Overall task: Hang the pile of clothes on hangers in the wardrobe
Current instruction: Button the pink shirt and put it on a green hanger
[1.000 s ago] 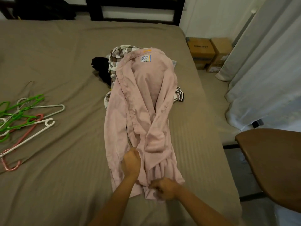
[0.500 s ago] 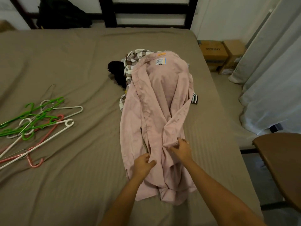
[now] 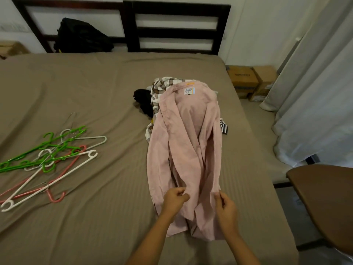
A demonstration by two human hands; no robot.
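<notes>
As the pink shirt (image 3: 189,150) lies lengthwise, her left hand (image 3: 174,197) and right hand (image 3: 226,206) each pinch nearby fabric, seemingly to spread it for hangers (image 3: 45,159) far leftward.

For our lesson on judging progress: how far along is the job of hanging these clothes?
Done: nothing yet; no garment is on a hanger. In hand: the left hand and right hand both pinch the lower part of the pink shirt, spread atop the pile. Left: the checked garment and black garment, with the hangers lying unused on the bed; no wardrobe is in view.
</notes>
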